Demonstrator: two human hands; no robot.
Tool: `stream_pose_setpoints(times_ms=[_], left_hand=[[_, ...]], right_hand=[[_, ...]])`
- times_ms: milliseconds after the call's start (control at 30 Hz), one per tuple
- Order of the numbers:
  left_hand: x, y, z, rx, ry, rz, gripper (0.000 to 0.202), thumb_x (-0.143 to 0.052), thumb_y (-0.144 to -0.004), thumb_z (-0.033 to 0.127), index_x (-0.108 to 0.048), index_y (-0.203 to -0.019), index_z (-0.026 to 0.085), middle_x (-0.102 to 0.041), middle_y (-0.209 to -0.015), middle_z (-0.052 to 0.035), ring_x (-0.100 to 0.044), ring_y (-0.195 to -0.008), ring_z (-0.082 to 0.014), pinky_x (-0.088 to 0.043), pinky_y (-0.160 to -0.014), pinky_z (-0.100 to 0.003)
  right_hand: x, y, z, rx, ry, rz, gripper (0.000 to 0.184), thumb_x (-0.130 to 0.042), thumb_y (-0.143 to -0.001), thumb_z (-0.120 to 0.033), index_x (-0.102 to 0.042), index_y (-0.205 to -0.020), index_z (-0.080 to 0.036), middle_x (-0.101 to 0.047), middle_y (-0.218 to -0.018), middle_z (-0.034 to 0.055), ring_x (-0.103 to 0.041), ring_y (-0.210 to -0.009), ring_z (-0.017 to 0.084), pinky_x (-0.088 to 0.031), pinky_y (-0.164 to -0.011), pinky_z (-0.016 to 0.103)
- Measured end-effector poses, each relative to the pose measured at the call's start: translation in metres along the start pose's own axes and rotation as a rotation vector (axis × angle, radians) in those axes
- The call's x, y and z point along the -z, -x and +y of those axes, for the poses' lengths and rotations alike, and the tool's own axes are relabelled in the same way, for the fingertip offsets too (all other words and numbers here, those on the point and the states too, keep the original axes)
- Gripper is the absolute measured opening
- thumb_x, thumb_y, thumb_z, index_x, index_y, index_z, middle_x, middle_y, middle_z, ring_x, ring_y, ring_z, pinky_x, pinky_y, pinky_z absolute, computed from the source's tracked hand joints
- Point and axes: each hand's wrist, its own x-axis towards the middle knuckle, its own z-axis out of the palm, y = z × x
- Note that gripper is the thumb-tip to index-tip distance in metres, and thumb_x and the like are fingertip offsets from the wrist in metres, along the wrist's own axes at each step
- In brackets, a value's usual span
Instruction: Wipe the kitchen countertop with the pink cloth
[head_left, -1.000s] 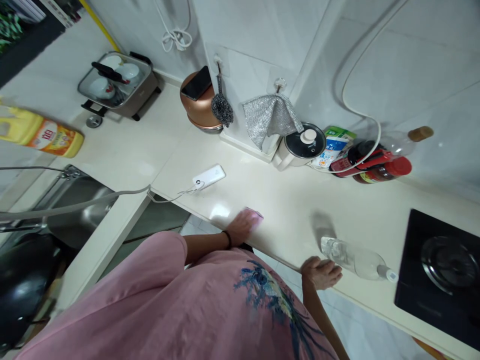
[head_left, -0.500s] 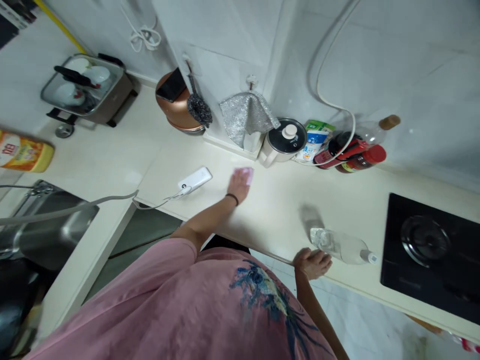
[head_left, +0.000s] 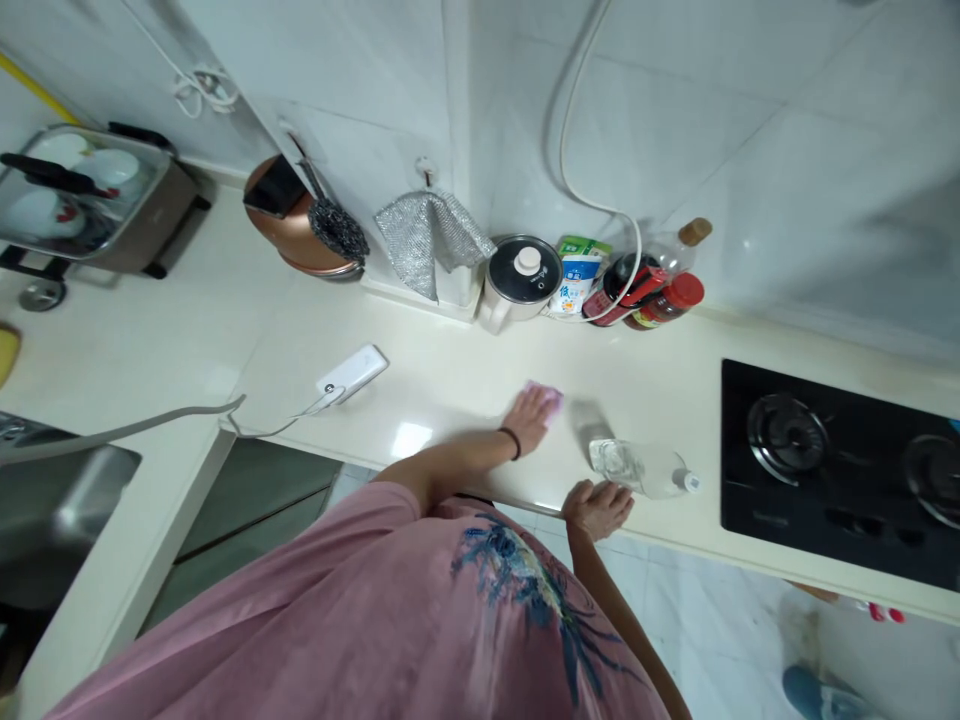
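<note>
- my left hand (head_left: 528, 415) lies palm down, fingers stretched forward, holding a thin pink cloth (head_left: 555, 401) pressed against the cream, smooth-topped counter (head_left: 465, 375) (only part of the cloth shows past my fingertips, so i cannot tell how it is folded).
- the cloth sits out on the bare middle of the counter, between the row of things along the wall and the front edge.
- a narrow dark band (head_left: 511, 443) circles my left wrist.
- my right hand (head_left: 598, 508) rests palm down over the front edge of the counter, flat and loose, fingers stretched out.
- just beside those fingers a clear, colourless bottle with a white cap (head_left: 634, 467) lies on its side (whether i touch it, i cannot tell).
- beyond its cap, a flat black cooktop with round burners (head_left: 847, 465) is set along the counter.
- well to the left of the cloth lies a white, rounded rectangular device (head_left: 352, 373), a pale cable at its near end.
- against the wall stands a cream pot with a black lid and pale knob (head_left: 523, 275), a silvery mesh cloth (head_left: 421, 240) hanging near it.
</note>
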Motion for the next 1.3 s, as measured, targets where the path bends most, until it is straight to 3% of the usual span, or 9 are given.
stream_pose_setpoints(times_ms=[67, 167, 267, 433, 633, 833, 1033, 1167, 1300], left_hand=[[-0.023, 0.019, 0.027, -0.165, -0.007, -0.01, 0.082, -0.059, -0.1, 0.031, -0.032, -0.176, 0.015, -0.021, -0.184, -0.0156, -0.008, -0.173, -0.0336, -0.007, -0.141, -0.055], [-0.031, 0.047, 0.027, -0.269, -0.015, -0.004, 0.083, -0.063, -0.099, 0.032, -0.032, -0.175, 0.016, -0.023, -0.184, -0.016, -0.011, -0.173, -0.0332, -0.009, -0.14, -0.053], [-0.01, 0.059, -0.013, -0.16, -0.015, 0.008, 0.079, -0.057, -0.101, 0.03, -0.034, -0.175, 0.017, -0.026, -0.183, -0.0158, -0.013, -0.172, -0.0328, -0.013, -0.14, -0.054], [0.052, 0.076, -0.104, 0.244, -0.052, 0.09, 0.074, -0.044, -0.105, 0.031, -0.031, -0.176, 0.013, -0.021, -0.184, -0.0171, -0.009, -0.173, -0.0342, -0.017, -0.139, -0.057], [0.086, 0.164, -0.175, 0.541, -0.126, 0.206, 0.073, -0.039, -0.108, 0.036, -0.031, -0.174, 0.006, -0.018, -0.184, -0.0197, -0.01, -0.172, -0.0377, -0.018, -0.138, -0.057], [0.07, 0.229, -0.188, 0.677, -0.121, 0.302, 0.073, -0.036, -0.108, 0.037, -0.034, -0.173, 0.004, -0.021, -0.183, -0.0222, -0.011, -0.172, -0.0386, -0.018, -0.138, -0.061], [0.069, 0.229, -0.183, 0.72, -0.085, 0.325, 0.072, -0.038, -0.107, 0.036, -0.036, -0.173, 0.005, -0.019, -0.183, -0.0213, -0.01, -0.172, -0.0382, -0.017, -0.138, -0.059], [0.074, 0.229, -0.179, 0.717, -0.079, 0.325, 0.072, -0.039, -0.108, 0.036, -0.036, -0.173, 0.005, -0.019, -0.183, -0.0207, -0.011, -0.172, -0.0382, -0.018, -0.138, -0.058], [0.075, 0.23, -0.178, 0.722, -0.074, 0.327, 0.072, -0.04, -0.108, 0.034, -0.035, -0.173, 0.006, -0.017, -0.184, -0.0204, -0.009, -0.173, -0.0372, -0.017, -0.138, -0.058]], right_hand=[[-0.001, 0.0, 0.002, 0.006, 0.001, -0.004, 0.053, -0.052, -0.102, -0.049, -0.063, -0.14, -0.013, -0.057, -0.15, 0.0311, -0.046, -0.149, 0.048, -0.043, -0.114, 0.077], [-0.002, 0.0, 0.003, 0.013, 0.002, -0.003, 0.054, -0.051, -0.103, -0.049, -0.063, -0.141, -0.013, -0.056, -0.152, 0.0316, -0.046, -0.15, 0.048, -0.043, -0.115, 0.076], [-0.001, 0.0, 0.003, 0.016, -0.009, -0.006, 0.055, -0.052, -0.103, -0.049, -0.064, -0.141, -0.011, -0.055, -0.153, 0.0331, -0.046, -0.15, 0.048, -0.042, -0.116, 0.076], [0.002, -0.003, 0.001, -0.036, -0.044, -0.061, 0.064, -0.049, -0.103, -0.054, -0.063, -0.146, -0.009, -0.05, -0.16, 0.0343, -0.041, -0.155, 0.049, -0.037, -0.121, 0.076], [0.01, -0.012, 0.007, -0.143, -0.255, -0.144, 0.109, -0.063, -0.088, -0.078, -0.041, -0.162, -0.002, -0.043, -0.164, 0.0363, -0.036, -0.159, 0.049, -0.028, -0.13, 0.073], [0.019, -0.053, 0.004, -0.212, -0.541, -0.056, 0.124, -0.073, -0.08, -0.077, -0.017, -0.172, -0.016, -0.025, -0.177, 0.0259, -0.025, -0.166, 0.045, -0.023, -0.133, 0.072], [0.024, -0.121, -0.018, -0.247, -0.738, -0.111, 0.124, -0.085, -0.066, -0.075, -0.035, -0.163, -0.016, -0.058, -0.152, 0.0223, -0.062, -0.139, 0.038, -0.052, -0.118, 0.061], [0.038, -0.141, -0.044, -0.108, -0.677, -0.5, 0.11, -0.091, -0.062, -0.069, -0.056, -0.152, -0.016, -0.075, -0.123, 0.0132, -0.073, -0.113, 0.033, -0.062, -0.102, 0.052], [0.042, -0.123, -0.107, 0.216, -0.377, -0.984, 0.093, -0.094, -0.059, -0.055, -0.068, -0.142, -0.021, -0.078, -0.115, 0.0079, -0.074, -0.106, 0.031, -0.061, -0.096, 0.045]])
